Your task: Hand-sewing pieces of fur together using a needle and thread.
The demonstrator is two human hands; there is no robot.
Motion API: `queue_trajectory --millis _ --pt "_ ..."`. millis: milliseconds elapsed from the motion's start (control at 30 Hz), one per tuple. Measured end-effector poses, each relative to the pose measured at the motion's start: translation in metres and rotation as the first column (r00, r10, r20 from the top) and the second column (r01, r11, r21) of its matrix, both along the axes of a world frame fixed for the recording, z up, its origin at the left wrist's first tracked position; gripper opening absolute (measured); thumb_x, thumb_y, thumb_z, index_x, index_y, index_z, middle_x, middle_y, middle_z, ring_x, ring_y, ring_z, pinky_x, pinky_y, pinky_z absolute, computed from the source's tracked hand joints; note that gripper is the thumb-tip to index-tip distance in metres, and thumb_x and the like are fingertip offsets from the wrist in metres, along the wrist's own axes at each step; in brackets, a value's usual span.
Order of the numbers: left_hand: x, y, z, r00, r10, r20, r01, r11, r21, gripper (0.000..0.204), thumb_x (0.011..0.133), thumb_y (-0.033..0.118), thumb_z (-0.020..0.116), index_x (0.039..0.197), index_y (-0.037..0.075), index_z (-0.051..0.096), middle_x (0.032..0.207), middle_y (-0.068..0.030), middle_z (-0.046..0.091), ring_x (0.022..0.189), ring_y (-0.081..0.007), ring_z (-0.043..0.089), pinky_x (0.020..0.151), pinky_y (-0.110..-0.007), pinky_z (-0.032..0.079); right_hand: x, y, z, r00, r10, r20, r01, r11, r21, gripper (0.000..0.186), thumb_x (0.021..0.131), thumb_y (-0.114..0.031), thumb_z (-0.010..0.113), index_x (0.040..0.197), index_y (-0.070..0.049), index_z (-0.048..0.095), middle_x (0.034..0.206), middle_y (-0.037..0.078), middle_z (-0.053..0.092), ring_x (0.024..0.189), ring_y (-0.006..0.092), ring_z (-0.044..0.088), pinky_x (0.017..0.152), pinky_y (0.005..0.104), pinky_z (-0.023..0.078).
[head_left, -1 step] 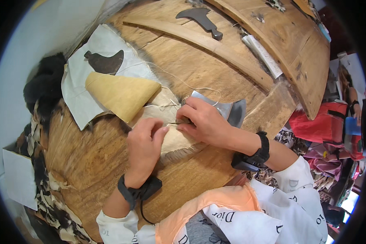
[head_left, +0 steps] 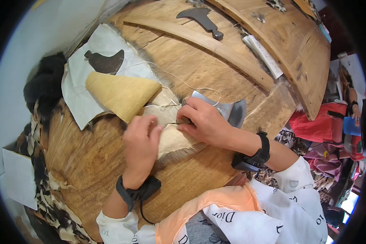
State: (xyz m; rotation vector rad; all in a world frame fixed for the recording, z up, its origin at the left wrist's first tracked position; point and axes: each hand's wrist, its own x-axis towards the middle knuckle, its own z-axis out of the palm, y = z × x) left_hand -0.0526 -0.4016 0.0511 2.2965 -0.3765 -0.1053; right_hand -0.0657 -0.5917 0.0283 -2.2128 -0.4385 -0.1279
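Note:
A pale hide piece (head_left: 177, 140) with a fur edge lies on the wooden table under both of my hands. My right hand (head_left: 203, 122) is closed on a thin dark needle (head_left: 173, 123) held low over the hide. To its left, my left hand (head_left: 140, 140) is curled and slightly blurred, with a short pale thread (head_left: 165, 127) running from its thumb and fingertips toward the needle. Longer white thread (head_left: 207, 88) loops over the hide and across the table. Beyond the left hand lies a folded tan paper piece (head_left: 122, 93).
White paper (head_left: 79, 95) carries a dark curved blade (head_left: 105, 62). Farther back lie a crescent-bladed knife (head_left: 201, 18), a long wooden strip (head_left: 199, 42) and a wooden beam (head_left: 280, 61). A shiny grey sheet (head_left: 227, 110) sits beside my right hand. Black fur (head_left: 44, 81) hangs along the left edge.
My left hand has shifted slightly left, away from the needle, drawing the thread end. My right hand and the hide stay in place.

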Motion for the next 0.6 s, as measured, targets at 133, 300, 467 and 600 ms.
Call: queue_trajectory --millis 133,300,467,600 --pt "0.013 0.004 0.008 0.978 -0.030 0.207 0.016 0.997 0.070 0.014 0.071 0.005 0.069 0.085 0.005 0.065 0.093 -0.0097 0.060 0.089 -0.0296 0.055 0.075 -0.038 0.045 -0.001 0.000 -0.001 1.000 0.008 -0.002 -0.008 1.000 -0.006 0.021 0.069 -0.009 0.071 0.082 -0.003 0.056 0.081 0.012 0.051 0.081 0.0311 0.053 0.070 0.0397 0.045" --pt "0.017 0.002 -0.012 0.951 -0.283 0.127 0.286 0.958 0.001 0.028 0.068 0.006 0.072 0.095 0.007 0.067 0.094 -0.0088 0.061 0.089 -0.0273 0.054 0.077 -0.037 0.045 0.000 0.001 -0.002 0.999 0.017 0.037 -0.017 1.000 -0.017 0.021 0.069 -0.008 0.070 0.082 -0.003 0.055 0.081 0.012 0.051 0.080 0.0316 0.053 0.070 0.0397 0.045" --pt "0.021 0.001 -0.013 0.956 -0.270 0.113 0.273 0.962 -0.006 0.026 0.068 0.006 0.074 0.094 0.007 0.070 0.093 -0.0065 0.062 0.087 -0.0235 0.056 0.077 -0.033 0.047 0.000 0.000 -0.003 0.998 0.033 0.059 -0.032 0.999 -0.031 0.021 0.069 -0.008 0.069 0.082 -0.003 0.053 0.083 0.013 0.049 0.082 0.0315 0.052 0.072 0.0384 0.044" --pt "0.018 0.000 -0.017 0.959 -0.238 0.152 0.242 0.970 -0.009 0.019 0.069 0.005 0.074 0.087 0.009 0.072 0.090 -0.0046 0.063 0.084 -0.0221 0.057 0.073 -0.031 0.047 0.000 0.000 -0.010 0.981 0.087 0.172 -0.062 0.988 -0.141 0.018 0.070 -0.008 0.067 0.079 -0.003 0.052 0.081 0.013 0.048 0.078 0.0296 0.051 0.070 0.0362 0.044"
